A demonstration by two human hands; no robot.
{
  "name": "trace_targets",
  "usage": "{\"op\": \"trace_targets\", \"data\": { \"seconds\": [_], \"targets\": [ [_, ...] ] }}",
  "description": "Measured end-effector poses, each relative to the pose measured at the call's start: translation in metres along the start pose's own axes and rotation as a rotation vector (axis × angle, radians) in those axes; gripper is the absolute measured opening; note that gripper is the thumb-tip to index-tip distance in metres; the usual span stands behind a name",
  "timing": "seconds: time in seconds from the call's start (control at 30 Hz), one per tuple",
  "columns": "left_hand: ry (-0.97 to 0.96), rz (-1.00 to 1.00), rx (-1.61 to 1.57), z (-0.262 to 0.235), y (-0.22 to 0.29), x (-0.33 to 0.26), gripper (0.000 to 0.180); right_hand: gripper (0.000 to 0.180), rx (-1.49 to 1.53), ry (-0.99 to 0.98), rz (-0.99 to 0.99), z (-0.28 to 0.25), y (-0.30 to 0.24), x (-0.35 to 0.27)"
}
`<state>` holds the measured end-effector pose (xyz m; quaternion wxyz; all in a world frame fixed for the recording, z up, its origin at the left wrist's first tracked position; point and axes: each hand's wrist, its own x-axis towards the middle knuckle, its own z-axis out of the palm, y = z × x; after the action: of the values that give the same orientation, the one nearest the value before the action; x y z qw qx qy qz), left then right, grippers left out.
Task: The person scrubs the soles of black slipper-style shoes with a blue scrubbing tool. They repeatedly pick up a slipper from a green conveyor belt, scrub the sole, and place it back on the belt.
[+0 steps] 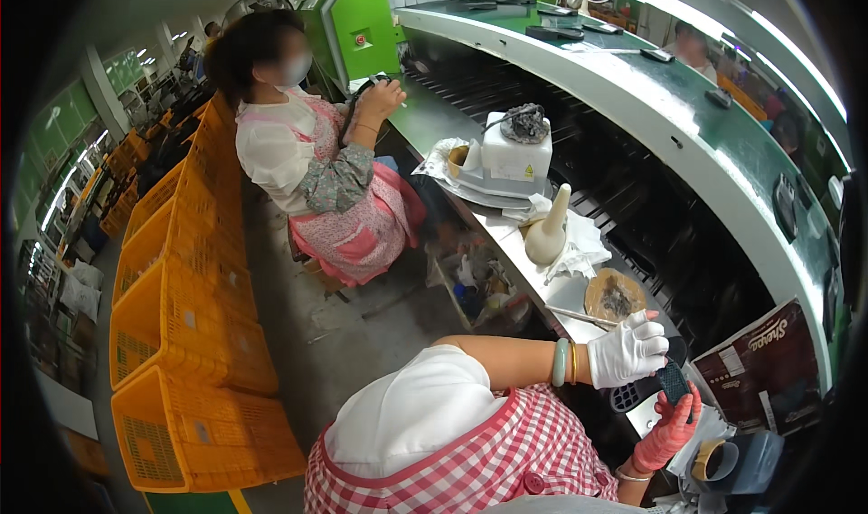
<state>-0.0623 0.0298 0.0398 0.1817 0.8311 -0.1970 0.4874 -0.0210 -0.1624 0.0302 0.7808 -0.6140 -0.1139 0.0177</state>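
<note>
My left hand, in a white glove with bare fingertips, closes on the upper end of a small dark textured piece that looks like a shoe sole. From below, my right hand in a pinkish-red glove grips the same sole, its fingers and thumb around the lower end. Just left of it, beneath my left hand, lies another dark piece with a grid pattern, partly hidden. Beyond my left wrist, a round brown dish with dark residue rests on the bench, a thin stick beside it.
A cream long-necked bottle stands on crumpled paper. Farther off is a white container topped with a dark wad. A green conveyor carries dark shoe parts. A dark red printed sheet, tape roll, orange crates and a co-worker are nearby.
</note>
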Motion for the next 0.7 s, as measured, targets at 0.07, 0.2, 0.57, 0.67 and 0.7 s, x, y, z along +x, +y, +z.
{"op": "trace_targets", "data": {
  "seconds": [0.07, 0.2, 0.57, 0.67, 0.7],
  "targets": [
    [-0.003, 0.001, -0.016, -0.003, 0.002, 0.000, 0.024, 0.033, 0.015, -0.026, -0.008, -0.002, -0.001, -0.002],
    [0.016, 0.001, -0.016, -0.005, 0.004, -0.005, 0.024, 0.034, 0.056, -0.044, -0.001, 0.001, -0.002, -0.007],
    [0.046, 0.063, -0.025, -0.014, 0.011, 0.000, 0.026, 0.034, 0.128, -0.050, -0.016, 0.004, -0.013, -0.021],
    [0.024, 0.092, -0.027, -0.011, 0.012, 0.004, 0.027, 0.031, 0.110, 0.019, 0.022, 0.007, -0.023, -0.029],
    [0.003, 0.084, -0.030, -0.011, 0.013, 0.004, 0.027, 0.031, 0.087, 0.044, 0.033, 0.011, -0.026, -0.034]
  ]
}}
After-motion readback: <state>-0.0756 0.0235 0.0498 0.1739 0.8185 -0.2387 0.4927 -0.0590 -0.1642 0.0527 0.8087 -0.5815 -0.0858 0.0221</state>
